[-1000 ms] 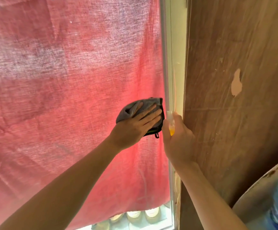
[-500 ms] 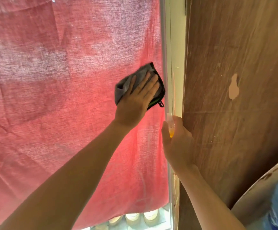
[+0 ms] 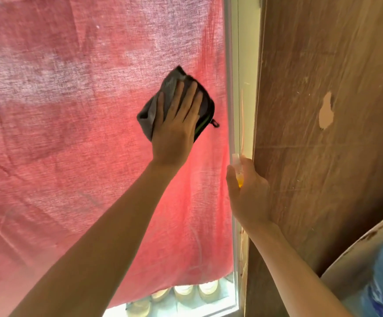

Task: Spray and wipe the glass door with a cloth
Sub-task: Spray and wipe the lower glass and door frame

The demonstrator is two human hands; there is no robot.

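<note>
The left hand (image 3: 174, 131) lies flat and open, 4 fingers spread, palm pressing a folded grey cloth (image 3: 176, 106) against the glass door (image 3: 71, 133); it pins the cloth rather than clutches it. The right hand (image 3: 248, 195) is curled round a small spray bottle (image 3: 238, 168) holding yellow liquid, its pale top poking up past the thumb.

The cloth sits on the right part of the pane, near the white frame (image 3: 230, 88) but not touching it. The bare glass yet to be covered lies mostly to the left of the cloth and above it, so the left hand is the one placed to carry the wipe. The frame runs upright, and I judge the next strokes are best run alongside it or swept leftward.

A red curtain (image 3: 49, 202) hangs behind the glass over nearly the whole pane; below its hem some pale round objects (image 3: 186, 291) show through, too unclear to name. A brown wooden panel (image 3: 323, 156) stands right of the frame, just beside the right hand. The bottle hand hangs close under the cloth's path and could get in the way of a downward stroke.
</note>
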